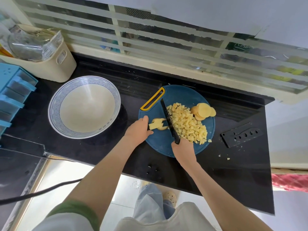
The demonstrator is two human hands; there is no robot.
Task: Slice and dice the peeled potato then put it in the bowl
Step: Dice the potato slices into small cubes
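Forearms [103, 172] span counter [233, 172]; bowl [55, 104] left, sheath [241, 135] right.

I see the bowl [84, 106] on the counter [100, 150], left of the cutting board [164, 145]. On the board, the knife [168, 120] lies between cut slice [158, 125] and dice [188, 125], with whole slices [203, 110] behind the dice. The sheath [241, 135] lies right of the board.

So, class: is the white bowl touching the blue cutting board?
Apart. The head view shows a strip of black counter between the bowl and the cutting board.
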